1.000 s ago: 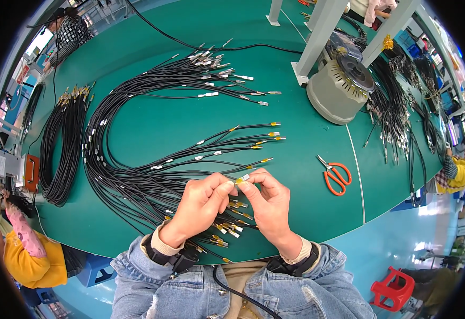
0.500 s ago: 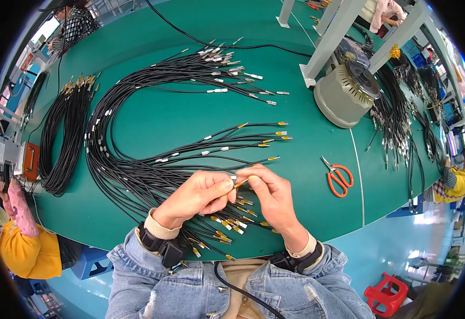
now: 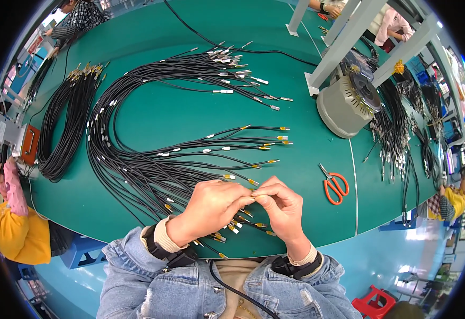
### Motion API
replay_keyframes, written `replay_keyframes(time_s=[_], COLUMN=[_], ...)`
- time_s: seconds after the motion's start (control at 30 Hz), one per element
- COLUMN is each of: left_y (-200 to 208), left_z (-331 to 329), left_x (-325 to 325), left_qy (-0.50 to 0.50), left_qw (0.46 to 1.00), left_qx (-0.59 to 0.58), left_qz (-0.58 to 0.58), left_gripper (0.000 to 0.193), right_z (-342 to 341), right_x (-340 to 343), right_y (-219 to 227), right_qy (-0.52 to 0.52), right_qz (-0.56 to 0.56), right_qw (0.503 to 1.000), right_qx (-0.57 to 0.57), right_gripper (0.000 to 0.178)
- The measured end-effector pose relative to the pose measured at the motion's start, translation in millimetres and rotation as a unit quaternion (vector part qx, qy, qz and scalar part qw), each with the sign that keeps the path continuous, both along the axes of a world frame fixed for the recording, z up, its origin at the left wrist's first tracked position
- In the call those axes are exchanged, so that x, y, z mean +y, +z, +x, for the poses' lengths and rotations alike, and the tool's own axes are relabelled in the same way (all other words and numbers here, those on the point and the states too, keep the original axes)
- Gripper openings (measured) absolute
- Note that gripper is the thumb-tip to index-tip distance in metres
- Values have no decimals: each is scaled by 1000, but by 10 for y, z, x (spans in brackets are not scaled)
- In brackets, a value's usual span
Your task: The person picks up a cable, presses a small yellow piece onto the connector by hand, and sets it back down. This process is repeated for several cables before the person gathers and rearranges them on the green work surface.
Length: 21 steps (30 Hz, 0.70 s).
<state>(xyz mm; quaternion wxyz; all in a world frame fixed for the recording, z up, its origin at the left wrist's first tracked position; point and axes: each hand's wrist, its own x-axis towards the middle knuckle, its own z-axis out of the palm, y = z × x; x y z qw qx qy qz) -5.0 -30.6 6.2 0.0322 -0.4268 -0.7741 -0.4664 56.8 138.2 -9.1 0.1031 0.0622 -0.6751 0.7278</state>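
My left hand and my right hand meet tip to tip over the near end of a bundle of black cables. Both are closed in a pinch on a thin cable end, which the fingers mostly hide. The bundle curves in a large C on the green table. Its upper ends carry silvery connectors and white tags. Yellow marks and metal tips show on the lower ends, several of them lying under and beside my hands.
Scissors with orange handles lie to the right. Beyond them stand a grey, round-bodied machine and white posts. A looped cable bundle lies at left; more cables hang at right. Other people sit around the table.
My hands have moved slightly right and nearer to me, and their fingertips have come together, covering the cable end that showed between them. The whole view has shifted a little.
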Motion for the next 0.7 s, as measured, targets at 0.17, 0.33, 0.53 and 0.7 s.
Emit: replay_keyframes(time_s=[0.17,0.33,0.53,0.7], left_y=[-46,-25,16,152], left_z=[103,79,141,-146], left_x=[-15,-71,-124,-448], left_qy=[20,-39,-42,-18], left_qw=[997,975,975,996], left_qx=[22,-217,-175,-48], left_qz=[-65,-43,-132,-71], left_gripper=[11,13,15,24], right_z=[90,106,134,103], right_x=[-37,-60,4,135], right_y=[-63,-78,-35,146], right_qy=[-19,22,58,116], right_qz=[16,4,40,360], right_qw=[999,1000,995,925], right_qx=[-24,-12,-66,36], right_gripper=[4,8,6,17])
